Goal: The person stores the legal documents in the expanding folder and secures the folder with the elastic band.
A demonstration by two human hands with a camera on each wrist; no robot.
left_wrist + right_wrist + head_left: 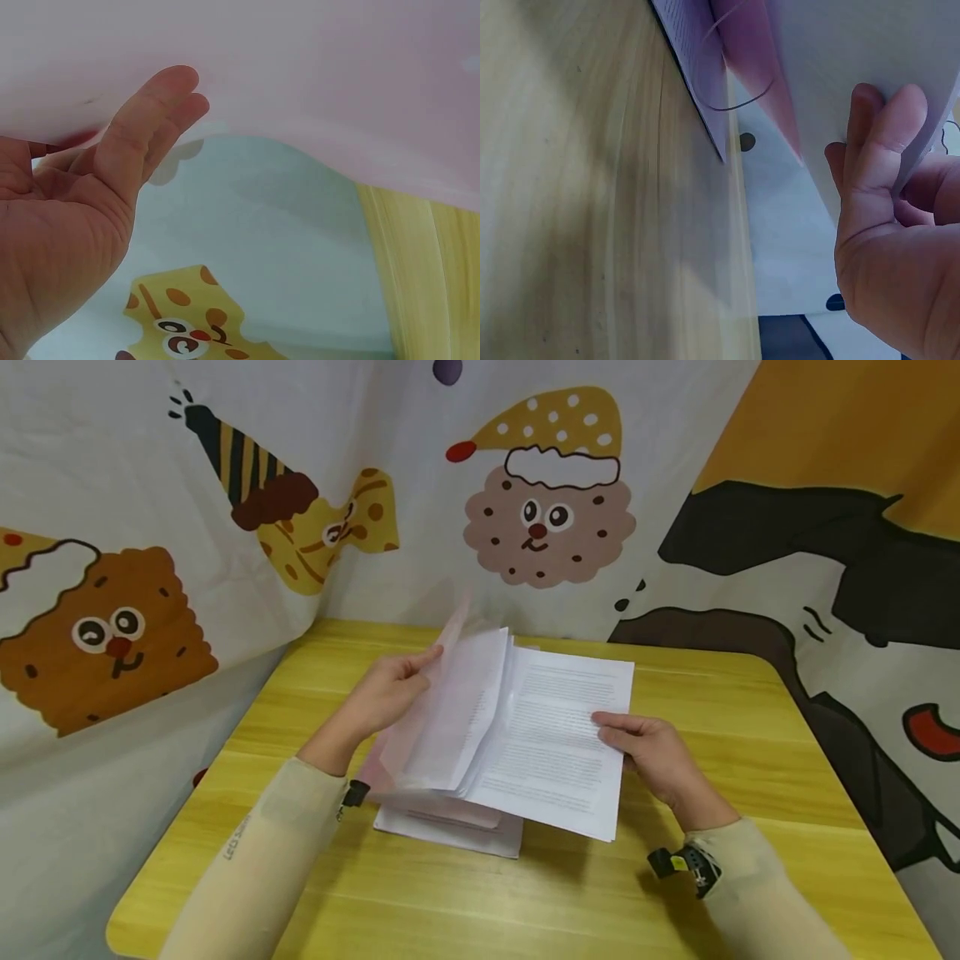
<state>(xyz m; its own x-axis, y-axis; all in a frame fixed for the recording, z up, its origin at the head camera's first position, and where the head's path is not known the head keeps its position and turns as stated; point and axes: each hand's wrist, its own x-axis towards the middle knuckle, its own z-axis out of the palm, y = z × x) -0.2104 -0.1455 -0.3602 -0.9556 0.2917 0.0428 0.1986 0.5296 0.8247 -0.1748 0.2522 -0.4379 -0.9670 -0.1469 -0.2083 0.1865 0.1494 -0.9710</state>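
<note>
My left hand (393,687) pinches the edge of a translucent pink folder cover (444,702), which stands raised and tilted. In the left wrist view the pink cover (337,82) spans the top, with fingers (154,112) of my left hand beneath it. On the other side, my right hand (656,756) grips the right edge of printed paper sheets (555,735), thumb on the printed face. Fingers of that hand (889,161) lie along the back of the sheets (817,67) in the right wrist view. More sheets fan out between the two hands.
Under the folder lies a flat white stack or booklet (450,833) on the yellow wood-grain table (405,910). Behind the table hangs a white cloth (405,418) printed with cartoon biscuits. A thin loop of cord (735,109) shows in the right wrist view.
</note>
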